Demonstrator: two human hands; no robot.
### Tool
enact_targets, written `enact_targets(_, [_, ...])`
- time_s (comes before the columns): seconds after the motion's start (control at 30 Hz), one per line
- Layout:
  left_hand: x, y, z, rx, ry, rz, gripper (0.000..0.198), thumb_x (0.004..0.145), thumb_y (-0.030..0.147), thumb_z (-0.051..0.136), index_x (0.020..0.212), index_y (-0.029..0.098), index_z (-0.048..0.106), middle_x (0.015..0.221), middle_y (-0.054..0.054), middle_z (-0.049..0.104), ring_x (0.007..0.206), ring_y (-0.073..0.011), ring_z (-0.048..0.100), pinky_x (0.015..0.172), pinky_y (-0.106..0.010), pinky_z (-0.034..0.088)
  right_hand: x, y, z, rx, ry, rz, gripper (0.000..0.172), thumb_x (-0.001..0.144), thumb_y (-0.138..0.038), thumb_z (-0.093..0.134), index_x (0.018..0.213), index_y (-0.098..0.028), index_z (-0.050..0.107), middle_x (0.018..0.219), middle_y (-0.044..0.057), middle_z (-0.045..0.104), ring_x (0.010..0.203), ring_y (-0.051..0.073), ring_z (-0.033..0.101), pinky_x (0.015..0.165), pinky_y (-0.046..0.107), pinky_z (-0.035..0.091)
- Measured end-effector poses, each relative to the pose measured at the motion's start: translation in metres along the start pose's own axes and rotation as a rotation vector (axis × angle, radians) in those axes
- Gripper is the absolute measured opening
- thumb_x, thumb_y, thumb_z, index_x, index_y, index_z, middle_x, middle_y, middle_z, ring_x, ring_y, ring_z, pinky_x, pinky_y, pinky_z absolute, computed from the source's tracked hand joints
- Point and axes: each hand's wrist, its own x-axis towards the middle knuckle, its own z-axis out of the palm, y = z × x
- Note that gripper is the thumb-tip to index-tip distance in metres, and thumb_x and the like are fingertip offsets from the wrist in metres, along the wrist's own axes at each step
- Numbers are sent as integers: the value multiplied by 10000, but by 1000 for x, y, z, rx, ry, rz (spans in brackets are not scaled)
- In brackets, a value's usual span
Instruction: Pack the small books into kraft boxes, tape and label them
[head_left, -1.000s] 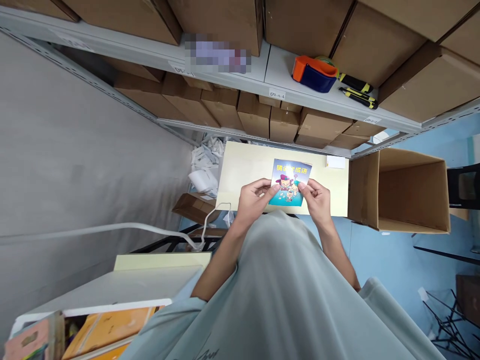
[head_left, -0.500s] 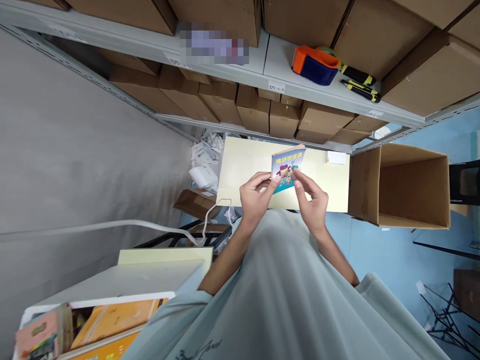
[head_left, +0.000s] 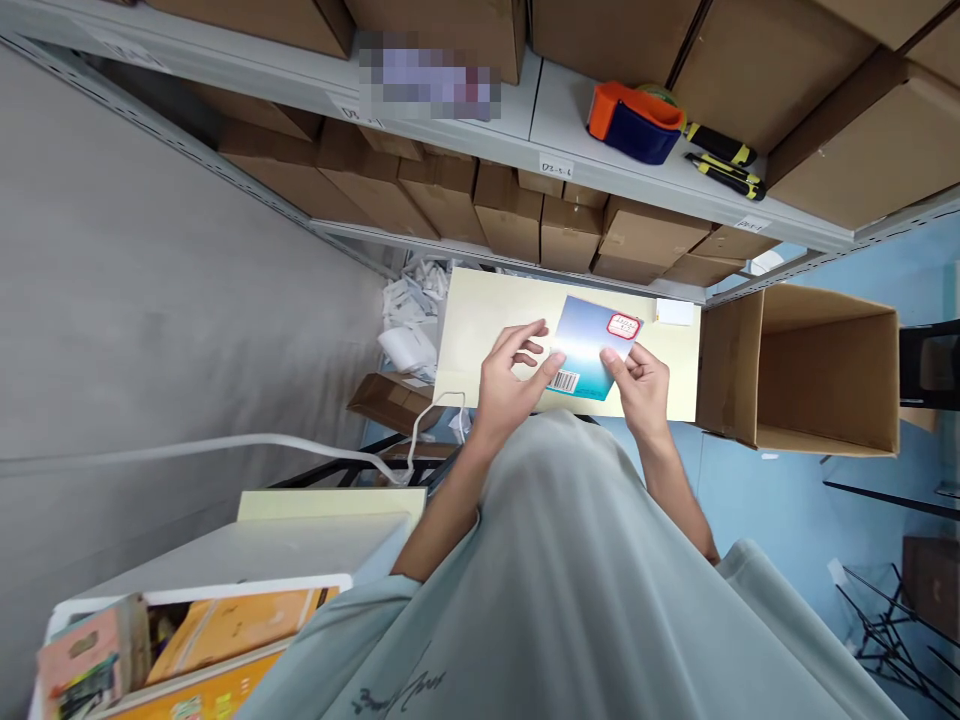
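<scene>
A small blue-to-teal book (head_left: 586,345) is held over the pale yellow tabletop (head_left: 480,310), its back cover facing me. That cover carries a red-edged label at the upper right and a barcode at the lower left. My right hand (head_left: 643,385) grips the book's right side, thumb on the cover and fingers behind. My left hand (head_left: 514,380) is at the left edge, fingers spread apart; its thumb tip meets the cover near the barcode. A small white box (head_left: 674,312) lies at the table's far right corner.
An open cardboard box (head_left: 825,370) stands right of the table. Above, a metal shelf holds brown cartons (head_left: 510,215), an orange-and-blue tape dispenser (head_left: 636,122) and yellow-black utility knives (head_left: 724,175). Books (head_left: 240,640) fill a white cabinet at lower left; a white cable (head_left: 300,448) runs along the left.
The book has turned from its illustrated front cover to its back cover. My left fingers have spread off it, and my right hand has moved slightly right, gripping its right side.
</scene>
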Motion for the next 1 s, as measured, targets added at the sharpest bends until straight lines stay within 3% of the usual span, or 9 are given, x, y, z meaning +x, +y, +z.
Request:
enact_targets(0.1, [4,0,-2,-108,-181,-112,438,876,624,850,975,197,843,993,-81,791,849,-198,720,761,-318,623,2,3,-6,37,-20,25,544,817,-738,848,958,-216,792,834,20,784,758,196,690,665,300,566])
enact_targets(0.17, [2,1,2,-145,-197,-157,451,878,641,841,872,191,825,905,-69,774,812,-199,710,736,-321,612,4,8,-8,45,-21,32,532,812,-723,864,951,-214,800,839,26,801,768,209,715,675,316,586])
enact_targets(0.27, [-3,4,8,-141,-139,-163,446,879,637,842,826,195,814,851,-51,748,775,-188,688,698,-313,587,8,15,-6,45,-16,40,525,836,-702,859,1006,-208,810,918,54,834,831,237,764,735,355,630])
enact_targets(0.37, [-5,4,10,-91,-62,-138,426,890,621,839,808,204,811,837,-44,745,773,-184,683,708,-311,584,8,16,-3,27,61,-40,565,850,-655,871,1197,-214,799,1163,103,845,1046,278,799,928,425,663])
enact_targets(0.47, [-4,3,7,-38,25,-90,413,917,604,822,814,204,820,838,-46,753,782,-183,690,726,-309,590,0,8,0,-27,201,-187,557,949,-619,787,1370,-256,756,1466,123,743,1304,297,737,1129,485,608])
enact_targets(0.53, [-2,3,5,1,81,-42,398,943,586,806,836,204,835,842,-48,759,783,-182,695,727,-308,595,-9,1,2,-72,226,-224,493,1026,-602,693,1395,-282,757,1541,110,698,1369,297,706,1180,506,581])
enact_targets(0.73, [-10,5,14,208,118,208,251,1038,434,736,1034,224,873,946,-51,787,844,-174,729,787,-309,635,-29,1,24,-64,-5,-141,518,981,-616,758,1368,-272,773,1429,93,767,1320,301,736,1118,465,620])
enact_targets(0.87, [-23,2,29,324,32,382,238,1074,342,670,1212,251,841,1149,-93,792,1051,-213,767,909,-354,669,-25,8,36,18,28,-126,465,950,-645,787,1148,-225,783,1106,60,820,1055,240,777,965,368,643])
enact_targets(1.0, [-22,1,22,321,-36,436,281,1072,330,662,1305,248,797,1216,-117,779,1106,-231,757,959,-383,659,-11,8,21,29,94,-60,507,939,-719,754,913,-214,721,765,-7,703,761,170,669,698,280,576])
